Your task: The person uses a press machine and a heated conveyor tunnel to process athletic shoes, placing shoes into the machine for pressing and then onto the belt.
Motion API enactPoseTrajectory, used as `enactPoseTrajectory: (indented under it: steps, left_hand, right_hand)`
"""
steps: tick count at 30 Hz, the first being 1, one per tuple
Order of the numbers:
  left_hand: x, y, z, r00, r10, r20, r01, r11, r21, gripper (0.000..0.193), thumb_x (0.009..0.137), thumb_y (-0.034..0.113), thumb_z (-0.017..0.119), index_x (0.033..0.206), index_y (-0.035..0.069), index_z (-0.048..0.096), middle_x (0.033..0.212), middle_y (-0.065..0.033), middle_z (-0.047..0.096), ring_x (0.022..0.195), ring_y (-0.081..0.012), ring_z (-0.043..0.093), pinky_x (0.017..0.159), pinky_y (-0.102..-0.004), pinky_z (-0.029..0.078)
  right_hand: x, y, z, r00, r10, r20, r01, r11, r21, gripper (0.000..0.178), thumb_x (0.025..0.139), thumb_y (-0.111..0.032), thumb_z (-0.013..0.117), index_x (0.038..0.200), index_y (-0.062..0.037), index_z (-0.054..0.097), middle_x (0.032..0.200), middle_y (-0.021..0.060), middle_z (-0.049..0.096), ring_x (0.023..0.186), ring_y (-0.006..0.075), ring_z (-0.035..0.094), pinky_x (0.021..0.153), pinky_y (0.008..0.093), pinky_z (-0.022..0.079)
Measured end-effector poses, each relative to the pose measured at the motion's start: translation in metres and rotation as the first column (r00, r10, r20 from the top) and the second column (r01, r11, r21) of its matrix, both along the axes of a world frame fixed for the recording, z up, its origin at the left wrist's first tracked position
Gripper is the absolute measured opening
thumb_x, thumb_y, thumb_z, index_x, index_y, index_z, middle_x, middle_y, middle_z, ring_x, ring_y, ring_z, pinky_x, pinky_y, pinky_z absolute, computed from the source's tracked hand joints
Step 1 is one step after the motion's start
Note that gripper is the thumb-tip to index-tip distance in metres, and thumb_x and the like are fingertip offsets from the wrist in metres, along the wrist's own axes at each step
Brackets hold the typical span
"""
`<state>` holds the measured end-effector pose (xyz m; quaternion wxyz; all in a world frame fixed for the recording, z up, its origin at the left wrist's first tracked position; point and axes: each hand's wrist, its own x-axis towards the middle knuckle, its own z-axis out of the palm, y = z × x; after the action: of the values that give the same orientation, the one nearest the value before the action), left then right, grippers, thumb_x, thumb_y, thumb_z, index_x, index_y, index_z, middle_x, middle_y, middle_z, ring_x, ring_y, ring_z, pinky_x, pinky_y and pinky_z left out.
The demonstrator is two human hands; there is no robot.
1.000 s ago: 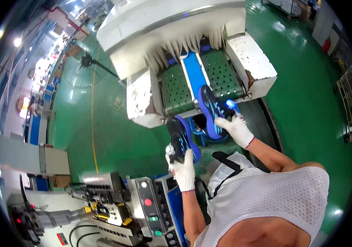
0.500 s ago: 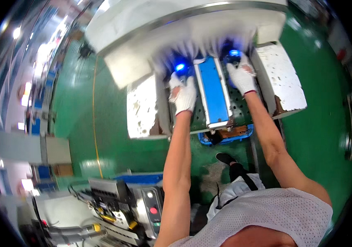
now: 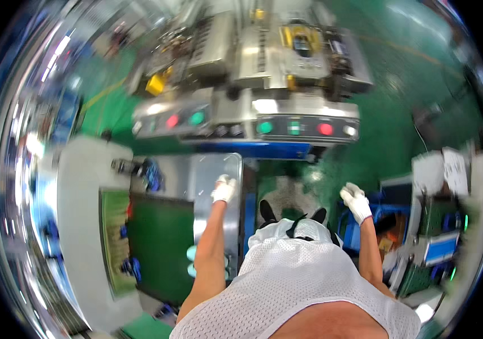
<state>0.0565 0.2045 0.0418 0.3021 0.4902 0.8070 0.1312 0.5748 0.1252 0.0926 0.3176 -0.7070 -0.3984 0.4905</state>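
Both gloved hands empty at the press station.
Left hand [image 3: 224,188] rests, fingers loosely curled, over the steel plate [image 3: 219,169]; right hand [image 3: 356,201] hangs loosely open near the blue bin [image 3: 388,210].

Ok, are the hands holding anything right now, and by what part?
Nothing is held. The gloved left hand is over the shiny metal plate, and the gloved right hand hangs free above the green floor.

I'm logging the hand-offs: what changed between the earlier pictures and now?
Both shoes were let go. The left hand and right hand are empty, apart at the sides. The view swung from the conveyor to a machine with a button panel. White gloves stayed on.
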Motion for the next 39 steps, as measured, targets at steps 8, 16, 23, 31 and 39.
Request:
enactPoseTrajectory:
  steps: [8,16,23,31,39]
  left_hand:
    - [-0.312,-0.242,-0.005,0.505,0.858,0.093,-0.834,0.458,0.307,0.051,0.096,0.027,0.067,0.140,0.002,0.057,0.132,-0.0214,0.067,0.119,-0.0358,0.066,0.100,-0.0469,0.052]
    - [-0.388,-0.383,-0.057,0.390,0.839,-0.379,-0.814,0.506,0.284,0.059,0.090,0.017,0.074,0.145,0.010,0.054,0.150,-0.0203,0.050,0.140,-0.0391,0.045,0.111,-0.0557,0.043]
    - [-0.561,-0.474,-0.027,0.056,0.886,-0.461,-0.989,0.112,0.095,0.053,0.103,0.038,0.054,0.150,0.014,0.049,0.155,-0.0166,0.048,0.132,-0.0469,0.053,0.103,-0.0638,0.045]
    - [-0.517,-0.519,-0.055,0.181,0.823,-0.538,-0.893,0.367,0.262,0.026,0.100,0.026,0.057,0.122,0.013,0.061,0.115,-0.0177,0.061,0.098,-0.0403,0.067,0.076,-0.0539,0.053]
    - [-0.311,-0.347,0.032,0.777,0.581,-0.241,-0.572,0.812,0.112,0.030,0.088,0.033,0.066,0.106,0.011,0.075,0.114,-0.0165,0.066,0.106,-0.0358,0.063,0.090,-0.0518,0.052]
  right_hand:
    - [-0.163,0.051,-0.005,0.749,0.557,0.358,-0.455,0.826,-0.333,0.062,0.093,-0.033,0.072,0.143,0.0023,0.057,0.128,0.0185,0.069,0.113,0.0281,0.067,0.093,0.0384,0.055]
    - [-0.254,0.076,0.017,0.274,0.851,0.448,-0.559,0.520,-0.647,0.075,0.087,-0.053,0.069,0.137,0.0021,0.063,0.144,0.0248,0.060,0.137,0.0360,0.055,0.115,0.0384,0.042]
    - [-0.322,0.096,0.030,0.102,0.863,0.495,-0.386,0.493,-0.780,0.074,0.084,-0.055,0.066,0.136,-0.0020,0.066,0.141,0.0210,0.064,0.132,0.0344,0.060,0.110,0.0391,0.048]
    - [-0.426,0.089,0.025,-0.094,0.912,0.400,-0.753,0.198,-0.627,0.047,0.094,-0.046,0.059,0.119,-0.0099,0.074,0.126,0.0175,0.069,0.119,0.0357,0.065,0.101,0.0423,0.052]
    - [-0.508,0.050,0.007,-0.201,0.904,0.378,-0.976,-0.154,-0.151,0.073,0.097,-0.057,0.058,0.143,-0.0009,0.054,0.138,0.0218,0.063,0.121,0.0305,0.066,0.103,0.0401,0.051]
